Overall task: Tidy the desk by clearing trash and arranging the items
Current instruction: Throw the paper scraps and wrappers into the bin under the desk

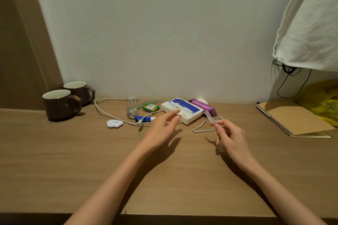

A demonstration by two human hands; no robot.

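My right hand (231, 137) pinches a small strip of white paper (208, 116) between thumb and fingertips, lifted above the wooden desk (91, 160). My left hand (162, 126) hovers open, fingers spread, just in front of a white and blue tissue pack (182, 111). Behind the strip lies a purple wrapped packet (204, 108). A white cable (109, 113) snakes across the desk past a small glass bottle (132, 108), a blue tube (144, 119), a green battery pack (150, 107) and a white cloud-shaped object (114, 123).
Two brown mugs (60, 105) stand at the back left by the wall. A spiral notebook (290, 118) lies at the right, with a yellow plastic bag (323, 102) behind it. White cloth (311, 23) hangs at the upper right with a black cord (289, 86) below.
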